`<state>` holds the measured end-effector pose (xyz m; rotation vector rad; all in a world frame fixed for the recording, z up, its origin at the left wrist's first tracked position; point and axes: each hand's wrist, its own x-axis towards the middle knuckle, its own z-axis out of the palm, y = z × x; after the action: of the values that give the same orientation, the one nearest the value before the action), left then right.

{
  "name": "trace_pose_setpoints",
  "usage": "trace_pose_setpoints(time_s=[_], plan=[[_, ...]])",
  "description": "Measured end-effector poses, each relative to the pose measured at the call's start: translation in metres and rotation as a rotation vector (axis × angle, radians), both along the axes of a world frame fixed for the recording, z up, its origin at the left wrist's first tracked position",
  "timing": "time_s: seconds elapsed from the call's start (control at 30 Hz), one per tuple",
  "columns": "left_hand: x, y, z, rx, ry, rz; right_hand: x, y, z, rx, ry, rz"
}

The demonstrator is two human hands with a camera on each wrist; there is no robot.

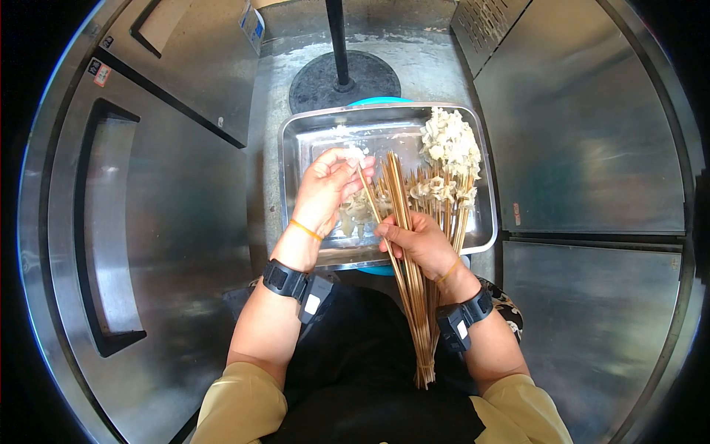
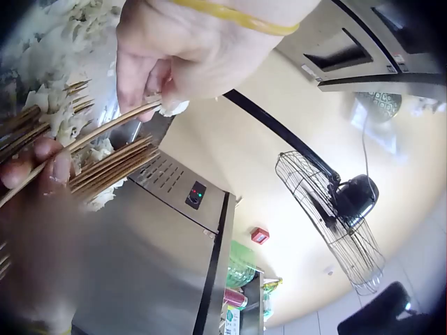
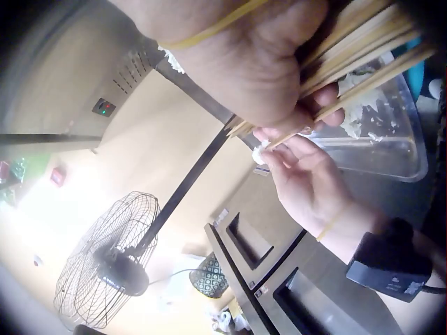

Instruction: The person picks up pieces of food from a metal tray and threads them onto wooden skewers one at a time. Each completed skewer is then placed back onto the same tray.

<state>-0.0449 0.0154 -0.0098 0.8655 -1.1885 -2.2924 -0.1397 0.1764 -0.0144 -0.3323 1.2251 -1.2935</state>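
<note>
The left hand (image 1: 325,189) pinches a small white piece (image 2: 174,108) at the tip of a single wooden skewer (image 1: 369,194). The right hand (image 1: 423,246) grips a thick bundle of bare skewers (image 1: 399,194), their lower ends pointing toward the body, and holds the single skewer between thumb and finger beside the bundle. Under both hands lies a metal tray (image 1: 293,133). Loaded skewers with pale pieces (image 1: 436,189) rest at its right side, and a pile of whitish pieces (image 1: 450,140) fills its back right corner.
Behind the tray stands a black pole on a round base (image 1: 307,78); the wrist views show a wire fan (image 3: 108,258) on a pole. Steel cabinets flank both sides, the left one (image 1: 170,214) with long handles, the right one (image 1: 592,133). Something blue (image 1: 381,100) shows under the tray.
</note>
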Motion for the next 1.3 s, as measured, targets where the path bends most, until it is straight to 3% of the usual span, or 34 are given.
trace_pose_setpoints(time_s=[0.33,0.7,1.3], plan=[[0.001,0.018,-0.008,-0.348,-0.061,-0.029,-0.001,0.000,0.002,0.011,0.028,-0.039],[-0.005,0.013,0.002,-0.408,-0.168,0.078,0.000,0.001,0.004,-0.011,0.054,0.020],[0.004,0.014,0.005,0.102,-0.132,0.000,0.002,0.002,0.002,0.001,0.092,-0.004]])
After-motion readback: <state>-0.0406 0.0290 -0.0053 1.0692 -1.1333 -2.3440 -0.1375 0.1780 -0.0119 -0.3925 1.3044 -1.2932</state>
